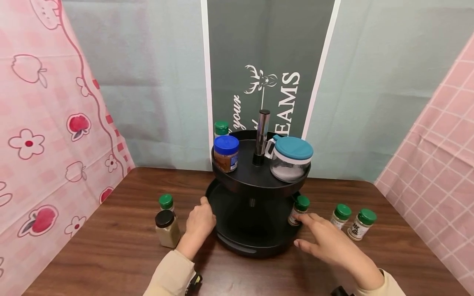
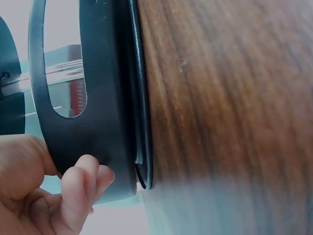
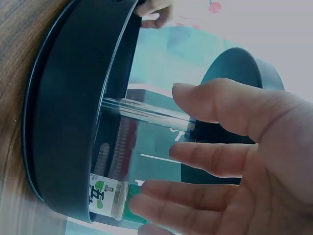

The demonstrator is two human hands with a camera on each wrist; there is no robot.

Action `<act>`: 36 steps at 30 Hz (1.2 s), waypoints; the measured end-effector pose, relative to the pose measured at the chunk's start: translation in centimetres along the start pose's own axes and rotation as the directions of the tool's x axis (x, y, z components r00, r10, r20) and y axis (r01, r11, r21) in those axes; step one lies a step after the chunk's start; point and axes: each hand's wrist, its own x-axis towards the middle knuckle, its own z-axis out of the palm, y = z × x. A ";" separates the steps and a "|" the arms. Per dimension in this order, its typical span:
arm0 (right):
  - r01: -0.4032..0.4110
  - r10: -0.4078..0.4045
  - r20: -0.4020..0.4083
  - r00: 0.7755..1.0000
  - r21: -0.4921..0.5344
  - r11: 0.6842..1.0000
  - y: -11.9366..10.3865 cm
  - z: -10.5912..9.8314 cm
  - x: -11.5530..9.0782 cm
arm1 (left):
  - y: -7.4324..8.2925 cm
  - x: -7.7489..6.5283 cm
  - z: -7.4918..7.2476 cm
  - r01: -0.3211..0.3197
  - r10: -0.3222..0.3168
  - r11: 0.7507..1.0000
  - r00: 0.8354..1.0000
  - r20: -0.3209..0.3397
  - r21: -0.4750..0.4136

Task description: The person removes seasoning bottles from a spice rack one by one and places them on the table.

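A black two-tier round rack (image 1: 255, 250) stands on the wooden table. My left hand (image 1: 200, 220) grips the left rim of its lower tray, and in the left wrist view the thumb and curled fingers (image 2: 73, 188) pinch that rim. A green-capped seasoning jar (image 1: 298, 210) stands upright inside the lower tray at the right. Beside it is my right hand (image 1: 326, 240), fingers extended and spread. In the right wrist view the fingertips (image 3: 146, 203) overlap the jar's green cap; whether they touch it, I cannot tell.
The upper tray (image 1: 247, 153) carries a blue-lidded jar (image 1: 226, 154), a green-capped jar (image 1: 221, 128) and a teal-lidded glass pot (image 1: 290, 160). Two green-capped jars (image 1: 358, 225) stand on the table at right. At left are a black-capped jar (image 1: 168, 230) and a green-capped one (image 1: 166, 201).
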 end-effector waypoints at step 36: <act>-0.127 0.127 -0.075 0.989 0.004 0.992 3.3 -0.6 3.6 | 0.2 0.0 -0.1 0.048 -0.048 0.999 0.999 0.012 0.003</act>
